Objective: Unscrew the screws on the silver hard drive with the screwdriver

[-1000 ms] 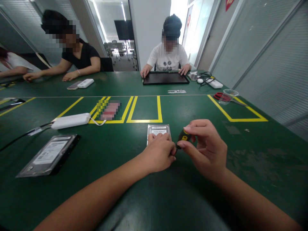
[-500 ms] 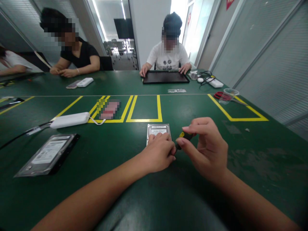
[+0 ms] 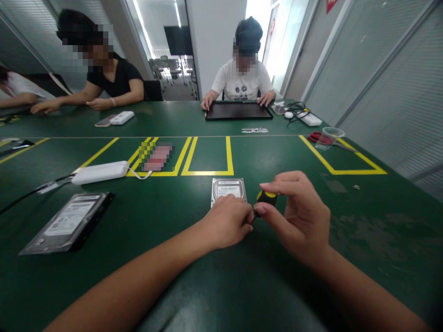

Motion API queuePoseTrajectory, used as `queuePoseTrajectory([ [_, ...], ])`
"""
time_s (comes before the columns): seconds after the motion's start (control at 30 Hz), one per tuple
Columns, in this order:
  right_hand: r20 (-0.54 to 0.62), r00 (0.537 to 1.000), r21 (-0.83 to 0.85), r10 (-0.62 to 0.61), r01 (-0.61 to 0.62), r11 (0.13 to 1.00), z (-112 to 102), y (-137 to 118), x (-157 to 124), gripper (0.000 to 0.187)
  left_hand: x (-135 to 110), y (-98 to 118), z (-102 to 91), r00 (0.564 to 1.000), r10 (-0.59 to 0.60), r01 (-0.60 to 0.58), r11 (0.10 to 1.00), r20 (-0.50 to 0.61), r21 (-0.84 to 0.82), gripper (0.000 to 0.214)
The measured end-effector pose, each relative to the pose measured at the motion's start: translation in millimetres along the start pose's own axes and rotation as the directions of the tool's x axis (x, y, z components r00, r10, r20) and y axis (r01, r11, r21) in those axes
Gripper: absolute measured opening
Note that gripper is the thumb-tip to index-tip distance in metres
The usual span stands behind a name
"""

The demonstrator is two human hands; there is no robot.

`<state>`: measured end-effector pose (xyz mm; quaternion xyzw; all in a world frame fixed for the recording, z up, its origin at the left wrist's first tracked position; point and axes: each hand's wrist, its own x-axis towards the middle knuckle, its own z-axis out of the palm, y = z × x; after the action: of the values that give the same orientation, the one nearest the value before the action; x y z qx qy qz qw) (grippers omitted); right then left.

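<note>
A silver hard drive (image 3: 226, 186) with a white label lies on the green table in front of me. My left hand (image 3: 230, 221) rests over its near part with curled fingers, hiding that part of it. Between the thumb and index finger of my right hand (image 3: 301, 216) is the yellow and black handle of a screwdriver (image 3: 266, 197). The screwdriver slants down towards my left hand, close to its thumb and fingers. Its tip is hidden, so I cannot tell what it touches.
To the left lies another hard drive (image 3: 72, 219). Beyond it are a white power strip (image 3: 100, 172) and a blurred pink phone (image 3: 158, 157). Red-handled scissors (image 3: 316, 137) and a clear cup (image 3: 328, 137) stand far right. Across the table a person handles a black panel (image 3: 238, 110).
The screwdriver handle has turned in my right hand's fingers and shows more yellow. My left hand stays nearly still on the drive. The person at left has reached an arm further left.
</note>
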<state>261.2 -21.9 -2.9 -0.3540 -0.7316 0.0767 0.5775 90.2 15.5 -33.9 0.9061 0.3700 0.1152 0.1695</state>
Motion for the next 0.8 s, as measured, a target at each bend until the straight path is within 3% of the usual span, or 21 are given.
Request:
queuePoseTrajectory([
  [0.33,0.044,0.999,0.069,0.017,-0.02,0.997,-2.1,-2.4,-0.3,0.03,1.2,0.8,-4.2,0.999,0.008,-0.008,1.0,0.046,0.003,0.008],
  [0.5,-0.024,1.0,0.041,-0.011,0.012,0.999,0.7,3.0,-1.1,0.037,1.3,2.4,-5.3,0.999,-0.022,0.022,1.0,0.035,0.017,0.011],
  [0.8,0.045,0.999,0.061,0.019,-0.021,0.998,-1.9,-2.4,-0.6,0.032,0.5,1.1,-4.7,0.999,-0.016,0.017,1.0,0.048,-0.014,0.009],
])
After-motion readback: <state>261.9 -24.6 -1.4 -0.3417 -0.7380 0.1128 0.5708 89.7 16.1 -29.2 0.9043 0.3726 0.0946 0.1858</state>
